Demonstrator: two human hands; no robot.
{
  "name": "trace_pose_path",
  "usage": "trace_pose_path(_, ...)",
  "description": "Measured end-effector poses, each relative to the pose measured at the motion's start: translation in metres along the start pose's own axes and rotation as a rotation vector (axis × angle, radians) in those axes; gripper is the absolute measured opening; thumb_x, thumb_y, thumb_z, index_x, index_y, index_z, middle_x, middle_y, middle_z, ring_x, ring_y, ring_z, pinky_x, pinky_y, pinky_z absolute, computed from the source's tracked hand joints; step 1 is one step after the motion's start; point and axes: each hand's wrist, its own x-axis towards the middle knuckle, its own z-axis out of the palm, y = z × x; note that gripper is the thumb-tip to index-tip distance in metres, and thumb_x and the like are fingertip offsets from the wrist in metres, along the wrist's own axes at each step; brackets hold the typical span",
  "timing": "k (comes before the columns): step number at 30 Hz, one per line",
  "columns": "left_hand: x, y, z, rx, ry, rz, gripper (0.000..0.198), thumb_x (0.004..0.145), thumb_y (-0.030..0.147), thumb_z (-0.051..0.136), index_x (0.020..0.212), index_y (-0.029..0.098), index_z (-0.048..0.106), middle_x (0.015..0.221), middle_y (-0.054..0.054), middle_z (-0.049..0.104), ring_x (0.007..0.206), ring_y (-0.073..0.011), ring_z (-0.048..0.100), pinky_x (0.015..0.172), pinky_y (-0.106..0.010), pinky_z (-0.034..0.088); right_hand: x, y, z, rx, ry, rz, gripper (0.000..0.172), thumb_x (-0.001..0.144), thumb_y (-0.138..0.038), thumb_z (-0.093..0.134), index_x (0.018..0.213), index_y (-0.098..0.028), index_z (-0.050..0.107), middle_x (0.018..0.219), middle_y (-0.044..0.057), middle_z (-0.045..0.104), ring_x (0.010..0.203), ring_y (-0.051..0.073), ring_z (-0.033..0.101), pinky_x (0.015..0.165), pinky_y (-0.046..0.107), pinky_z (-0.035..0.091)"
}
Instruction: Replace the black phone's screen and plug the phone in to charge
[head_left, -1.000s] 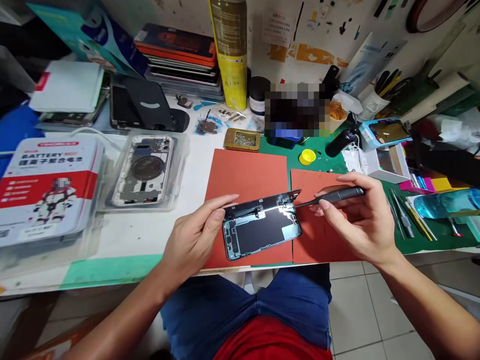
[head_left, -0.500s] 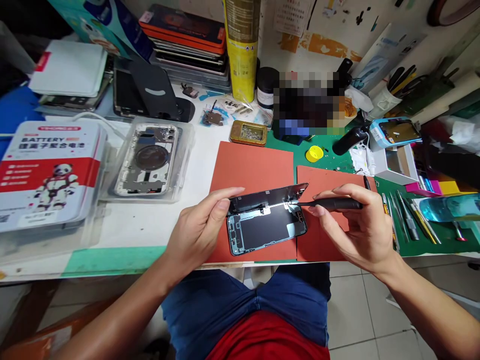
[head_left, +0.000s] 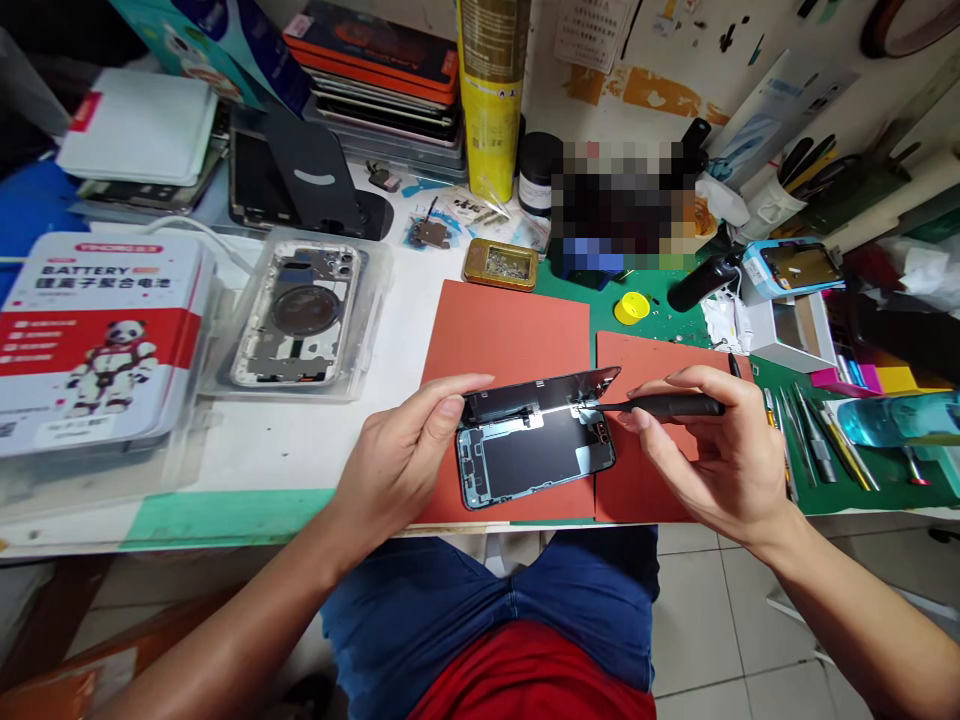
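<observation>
An opened phone body (head_left: 536, 458) lies on an orange mat (head_left: 510, 330) near the table's front edge. Its dark screen panel (head_left: 540, 392) is tilted up along the far side. My left hand (head_left: 397, 460) pinches the left end of that raised panel between thumb and fingers. My right hand (head_left: 712, 455) is closed on a thin black screwdriver (head_left: 660, 405), held level. Its tip touches the inside of the phone at the upper right corner, close to the panel's hinge side.
A second orange mat (head_left: 645, 355) and a green cutting mat (head_left: 847, 475) with tweezers and tools lie to the right. A phone frame in a clear case (head_left: 296, 315), a battery box (head_left: 90, 330), a small tin of screws (head_left: 500, 263) and a yellow spray can (head_left: 491, 95) stand behind.
My view has shifted slightly, so everything sits a little lower and to the right. The screen panel is raised a bit more and the screwdriver tip stays at the phone's upper right corner.
</observation>
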Motion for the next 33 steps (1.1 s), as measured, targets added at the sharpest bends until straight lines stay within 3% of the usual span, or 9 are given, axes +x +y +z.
trace_pose_path(16, 0.0, 0.0, 0.001, 0.001, 0.003, 0.035, 0.044, 0.114, 0.049, 0.041, 0.127, 0.024, 0.075, 0.109, -0.001, 0.084, 0.091, -0.0148, 0.078, 0.081, -0.025, 0.061, 0.012, -0.005, -0.002, -0.137, -0.024, -0.098, 0.047, 0.095, -0.004, 0.071, 0.136, -0.018, 0.053, 0.104, 0.008, 0.079, 0.087, 0.019, 0.084, 0.076, 0.026, 0.071)
trace_pose_path(22, -0.001, -0.001, 0.002, 0.002, 0.001, 0.029, 0.044, 0.114, 0.048, 0.041, 0.128, 0.024, 0.075, 0.106, -0.001, 0.084, 0.088, -0.0141, 0.078, 0.078, -0.024, 0.06, 0.029, -0.014, -0.01, -0.248, -0.17, -0.124, 0.036, 0.096, -0.008, 0.069, 0.129, -0.018, 0.057, 0.106, 0.008, 0.079, 0.087, 0.019, 0.082, 0.067, 0.025, 0.065)
trace_pose_path(27, 0.001, 0.001, 0.001, -0.006, -0.004, 0.019, 0.043, 0.114, 0.047, 0.042, 0.127, 0.024, 0.075, 0.109, -0.001, 0.084, 0.091, -0.0154, 0.078, 0.08, -0.025, 0.061, 0.043, -0.016, -0.009, -0.424, -0.165, -0.222, 0.013, 0.103, -0.015, 0.067, 0.114, -0.019, 0.061, 0.09, 0.003, 0.077, 0.065, 0.013, 0.072, 0.058, 0.025, 0.054)
trace_pose_path(33, 0.001, 0.003, 0.001, -0.031, -0.017, 0.0, 0.043, 0.113, 0.046, 0.042, 0.127, 0.023, 0.075, 0.111, -0.003, 0.084, 0.096, -0.0169, 0.079, 0.087, -0.027, 0.063, 0.05, -0.016, -0.012, -0.377, -0.287, -0.223, 0.014, 0.104, -0.013, 0.06, 0.117, -0.018, 0.058, 0.095, 0.005, 0.076, 0.073, 0.016, 0.071, 0.063, 0.028, 0.054)
